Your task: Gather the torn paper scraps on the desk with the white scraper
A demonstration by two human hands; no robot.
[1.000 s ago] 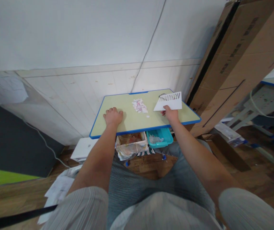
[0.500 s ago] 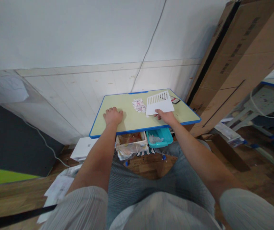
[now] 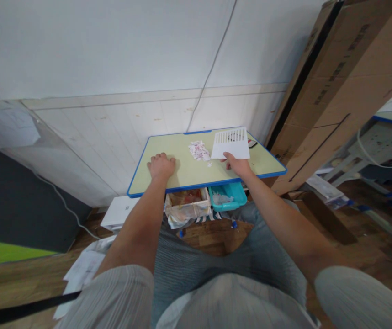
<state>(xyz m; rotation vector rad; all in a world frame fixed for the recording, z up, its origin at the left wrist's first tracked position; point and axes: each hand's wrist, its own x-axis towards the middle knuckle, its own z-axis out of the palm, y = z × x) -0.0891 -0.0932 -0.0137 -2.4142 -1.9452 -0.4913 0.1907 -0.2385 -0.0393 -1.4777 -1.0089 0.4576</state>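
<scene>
My left hand (image 3: 161,165) rests on the pale yellow tabletop (image 3: 185,176) with its fingers spread, holding nothing. In my right hand (image 3: 235,164) is a white slotted card (image 3: 230,150), pinched at its near edge with the thumb on top. A row of narrow slots runs along the card's far side. To the left of the card lies a loose pile of small paper scraps (image 3: 198,151) with reddish and purple marks. A phone-like object (image 3: 252,143) shows partly from behind the card's right edge.
Under the table's blue front edge hang a cloth-lined basket (image 3: 188,212) and a turquoise bin (image 3: 234,203). Tall cardboard boxes (image 3: 333,87) stand at the right. A white box (image 3: 118,211) sits on the left, and a wall with a cable (image 3: 213,68) rises behind.
The slotted card has shifted slightly right and turned straighter, uncovering a small scrap beside the pile and hiding more of the phone-like object. My left hand has stayed in place.
</scene>
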